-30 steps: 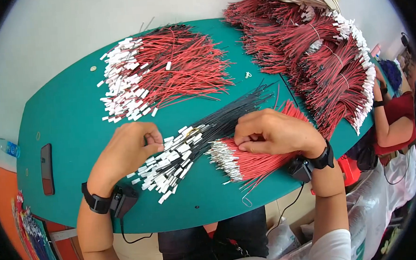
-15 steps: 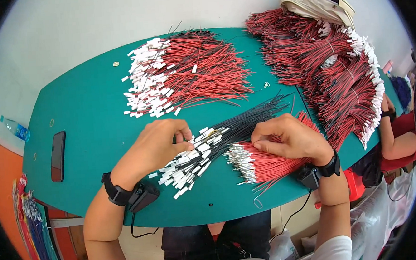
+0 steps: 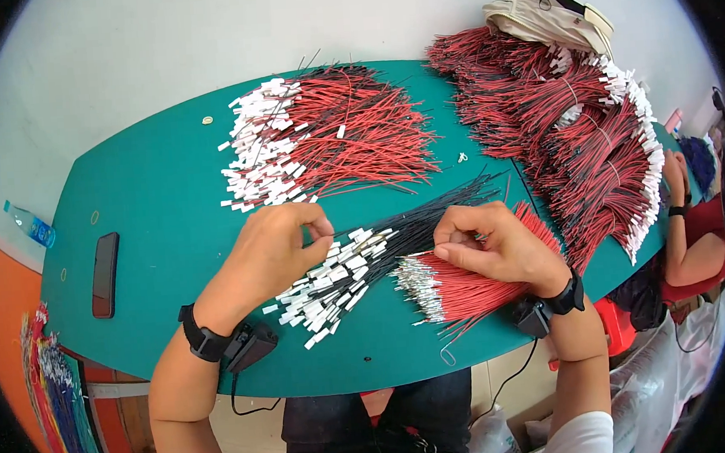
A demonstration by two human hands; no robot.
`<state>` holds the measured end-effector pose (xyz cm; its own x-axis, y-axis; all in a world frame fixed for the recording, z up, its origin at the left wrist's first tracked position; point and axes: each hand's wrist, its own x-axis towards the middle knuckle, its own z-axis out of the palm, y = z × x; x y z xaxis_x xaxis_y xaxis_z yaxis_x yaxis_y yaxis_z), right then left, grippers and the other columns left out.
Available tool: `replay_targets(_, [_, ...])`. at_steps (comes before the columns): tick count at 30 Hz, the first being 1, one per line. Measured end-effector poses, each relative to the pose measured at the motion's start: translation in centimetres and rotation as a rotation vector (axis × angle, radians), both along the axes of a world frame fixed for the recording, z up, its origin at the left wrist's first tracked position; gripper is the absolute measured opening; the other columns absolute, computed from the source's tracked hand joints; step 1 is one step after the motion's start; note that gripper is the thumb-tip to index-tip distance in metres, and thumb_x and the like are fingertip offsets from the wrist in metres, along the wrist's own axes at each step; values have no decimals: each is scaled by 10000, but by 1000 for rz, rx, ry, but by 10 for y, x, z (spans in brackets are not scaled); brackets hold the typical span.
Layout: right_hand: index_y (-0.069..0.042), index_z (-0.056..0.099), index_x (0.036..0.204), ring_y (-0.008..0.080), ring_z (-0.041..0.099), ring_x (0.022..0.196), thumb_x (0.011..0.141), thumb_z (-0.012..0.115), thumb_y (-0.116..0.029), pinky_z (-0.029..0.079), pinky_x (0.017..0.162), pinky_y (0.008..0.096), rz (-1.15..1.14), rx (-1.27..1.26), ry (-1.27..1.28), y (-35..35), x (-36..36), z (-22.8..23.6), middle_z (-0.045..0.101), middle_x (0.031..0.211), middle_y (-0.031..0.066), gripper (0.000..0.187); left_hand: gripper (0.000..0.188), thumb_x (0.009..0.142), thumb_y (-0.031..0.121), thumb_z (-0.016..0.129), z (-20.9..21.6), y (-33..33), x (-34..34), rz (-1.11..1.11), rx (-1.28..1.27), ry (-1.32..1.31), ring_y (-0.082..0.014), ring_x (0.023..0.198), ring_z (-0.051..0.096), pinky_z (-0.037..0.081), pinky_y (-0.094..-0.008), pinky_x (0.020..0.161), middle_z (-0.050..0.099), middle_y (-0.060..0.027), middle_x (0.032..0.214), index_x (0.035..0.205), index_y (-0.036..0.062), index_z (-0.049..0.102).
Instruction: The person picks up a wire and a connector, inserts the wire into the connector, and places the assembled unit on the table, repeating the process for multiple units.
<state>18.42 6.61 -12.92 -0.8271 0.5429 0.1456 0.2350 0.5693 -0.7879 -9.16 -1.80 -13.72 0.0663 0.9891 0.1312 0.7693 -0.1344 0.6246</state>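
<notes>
Pinching apparently one wire [image 3: 421,254] with right hand [image 3: 496,239], over near-right red wires [image 3: 487,292]; curling left hand [image 3: 276,244] beside near white-plugged black wires [image 3: 416,225], can't tell if gripping. Seemingly paired: far-left pile [image 3: 365,135], far-right bundles [image 3: 552,136]. Left unpaired: plenty near.

Bright, diffuse light on plain white wall [image 3: 162,64] and broad green tabletop [image 3: 162,205]; shadows soft, fisheye curving edges, corners black.

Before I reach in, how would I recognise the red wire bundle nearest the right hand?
On the green table, find the right hand. The red wire bundle lies beneath it, beside the black wires. Unlike its neighbours, it's all red, with silvery tips, not white connectors.
</notes>
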Motion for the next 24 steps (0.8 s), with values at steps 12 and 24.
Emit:
replay_targets(12, [-18,626,831,68,475,551,868,688,-94,366,514,247,-23,17,55,-20,8,30,553,633,4,105,166,799,89,718,29,-19,10,-121,-104,-167,-55,555,392,332,-248,488,556,15,610,937,32,645])
replay_targets(24, [-21,628,838,102,520,621,859,689,-86,415,587,254,-59,15,63,-40,5,47,600,710,33,92,149,900,118,661,61,-37,-7,-189,-323,-355,-30,596,416,346,-212,531,514,45,626,998,6,653])
